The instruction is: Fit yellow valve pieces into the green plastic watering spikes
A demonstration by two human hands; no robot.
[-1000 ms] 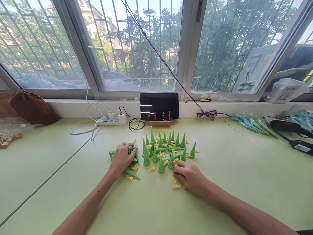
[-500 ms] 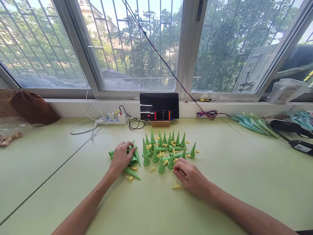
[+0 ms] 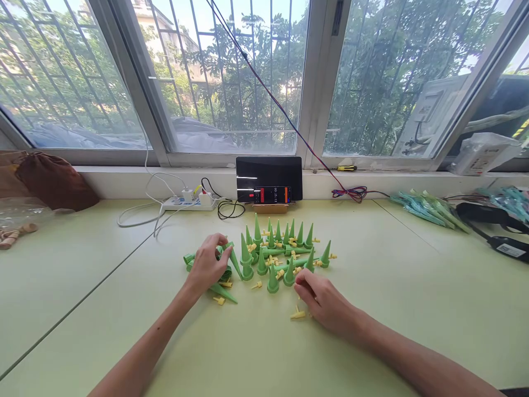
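Note:
My left hand [image 3: 210,261] pinches the wide end of a green plastic plant-watering spike [image 3: 236,263], its tip slanting down to the right. Under that hand lies a loose pile of green spikes, one of them a spike [image 3: 222,293] pointing right. My right hand [image 3: 324,298] is closed with thumb and fingertips together; whatever is in it is hidden. It hovers beside an upright green spike [image 3: 290,273] and a yellow valve piece [image 3: 297,314]. Between the hands, several spikes stand on their wide ends, with yellow valve pieces among them.
A phone [image 3: 273,194] leans on a dark tablet [image 3: 269,171] at the back of the table. A power strip [image 3: 190,204] with cables lies to the left. Blue-green bags [image 3: 421,208] and a black strap [image 3: 491,218] lie at the right, a brown pouch [image 3: 58,182] far left.
My left hand has lifted a green spike slightly from the pile and shifted it right. My right hand has barely moved, still closed near the yellow valve piece.

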